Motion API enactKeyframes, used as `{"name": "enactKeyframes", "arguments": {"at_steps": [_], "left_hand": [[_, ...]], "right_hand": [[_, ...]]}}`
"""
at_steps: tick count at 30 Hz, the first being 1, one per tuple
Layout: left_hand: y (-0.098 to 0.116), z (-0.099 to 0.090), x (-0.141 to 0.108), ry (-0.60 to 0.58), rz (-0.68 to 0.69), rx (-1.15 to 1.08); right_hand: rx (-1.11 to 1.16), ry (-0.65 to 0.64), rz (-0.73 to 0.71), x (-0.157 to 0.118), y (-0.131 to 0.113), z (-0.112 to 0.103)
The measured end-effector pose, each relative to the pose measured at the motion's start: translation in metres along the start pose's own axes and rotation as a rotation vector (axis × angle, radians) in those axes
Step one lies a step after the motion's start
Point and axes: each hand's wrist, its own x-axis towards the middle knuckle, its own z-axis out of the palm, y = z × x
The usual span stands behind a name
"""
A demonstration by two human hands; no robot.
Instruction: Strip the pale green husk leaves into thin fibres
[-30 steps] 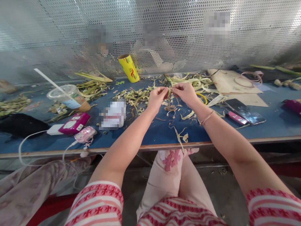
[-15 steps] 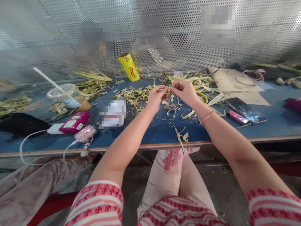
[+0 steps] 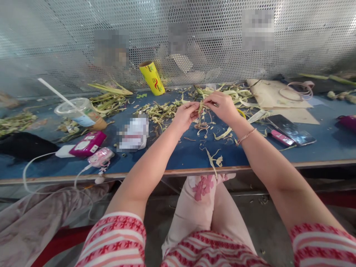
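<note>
Between my two hands is a small knobbly piece of dried plant (image 3: 200,108), greenish-brown, with thin strands hanging below it. My left hand (image 3: 185,115) pinches it between thumb and fingertips from the left. From the right, my right hand (image 3: 221,106) has its fingertips closed at the upper end of the same piece. Just left of my hands lies a heap of short pale-green plant bits (image 3: 160,111). Behind my right hand spread long peeled leaves (image 3: 241,94). Loose shreds and a curled strip (image 3: 213,160) lie nearer the table's edge.
A yellow cardboard roll (image 3: 152,78) stands before the perforated metal screen (image 3: 211,40). Left on the blue table (image 3: 183,157) are a plastic cup with a straw (image 3: 80,113), a magenta power bank (image 3: 88,144) and cables. On the right lie a phone (image 3: 292,129) and cardboard (image 3: 274,94).
My right hand has shifted slightly, its fingers now flatter over the plant piece, and more of that piece shows. My left hand stays nearly in place. Objects on the table have not moved.
</note>
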Motion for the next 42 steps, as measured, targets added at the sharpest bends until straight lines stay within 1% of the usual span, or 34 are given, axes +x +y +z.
{"name": "enactKeyframes", "arguments": {"at_steps": [3,8,13,17,21,28,35,38,42], "left_hand": [[-0.001,-0.001,0.001,-0.005,0.001,0.008],[-0.002,-0.002,0.003,0.002,0.049,0.097],[-0.001,-0.001,0.002,0.032,0.054,0.109],[-0.001,0.0,0.001,0.037,-0.006,0.049],[-0.001,0.001,0.001,0.038,-0.036,0.022],[-0.001,0.003,0.0,0.033,-0.022,0.014],[-0.006,0.0,0.005,0.024,0.049,0.011],[-0.005,-0.002,0.006,0.014,0.056,0.027],[-0.003,-0.002,0.005,0.005,0.075,0.033]], "right_hand": [[-0.017,-0.017,0.024,0.0,0.0,0.001],[-0.03,-0.048,0.079,-0.001,-0.006,0.001],[-0.013,-0.075,0.054,-0.001,-0.007,0.0],[0.006,-0.096,0.006,0.0,-0.003,0.001],[0.016,-0.083,0.002,0.0,-0.001,0.001],[0.017,-0.026,0.126,-0.001,-0.002,0.004],[0.017,-0.021,0.117,0.0,0.001,0.004],[0.009,-0.027,0.099,-0.001,0.002,0.003],[-0.055,0.036,0.1,0.0,0.003,-0.002]]}}
